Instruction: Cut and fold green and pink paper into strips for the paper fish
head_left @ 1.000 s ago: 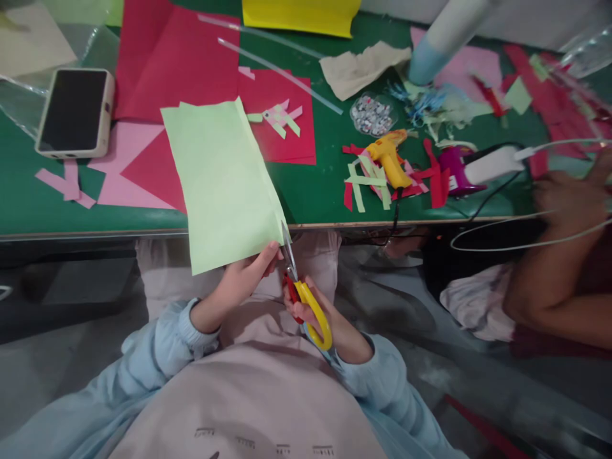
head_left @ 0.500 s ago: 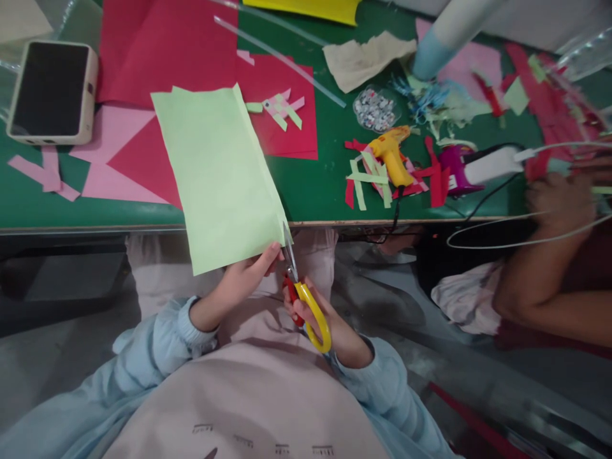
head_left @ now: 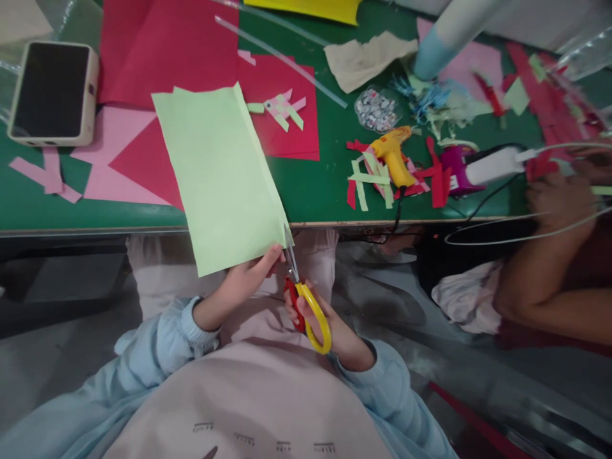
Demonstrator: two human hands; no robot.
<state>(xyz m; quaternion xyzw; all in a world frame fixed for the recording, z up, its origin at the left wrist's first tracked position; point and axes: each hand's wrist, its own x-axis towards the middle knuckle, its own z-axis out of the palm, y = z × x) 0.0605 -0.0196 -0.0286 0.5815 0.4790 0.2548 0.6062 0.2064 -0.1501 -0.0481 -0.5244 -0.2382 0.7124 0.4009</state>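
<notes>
My left hand (head_left: 251,275) pinches the lower right corner of a light green paper sheet (head_left: 217,178), thumb on top and fingers underneath. The sheet reaches from the table over its front edge, with a narrow folded strip along its right side. In my right hand (head_left: 318,312) are scissors (head_left: 321,328) with one yellow and one red handle loop. Their blades point away from me and lie at the sheet's lower right edge, beside my left thumb. A small woven pink-and-green paper fish (head_left: 282,108) rests just right of the sheet.
Red paper (head_left: 167,51) and pink paper (head_left: 115,153) lie under and behind the sheet. A boxy device with a dark screen (head_left: 52,92) stands left. Rightward are a yellow glue gun (head_left: 394,153), paper strips, a tub of googly eyes (head_left: 377,108), cables and a co-worker's arm (head_left: 549,268).
The scissor handles have drawn slightly closer together and the blades have narrowed at the paper's edge. The sheet and my left hand have barely shifted.
</notes>
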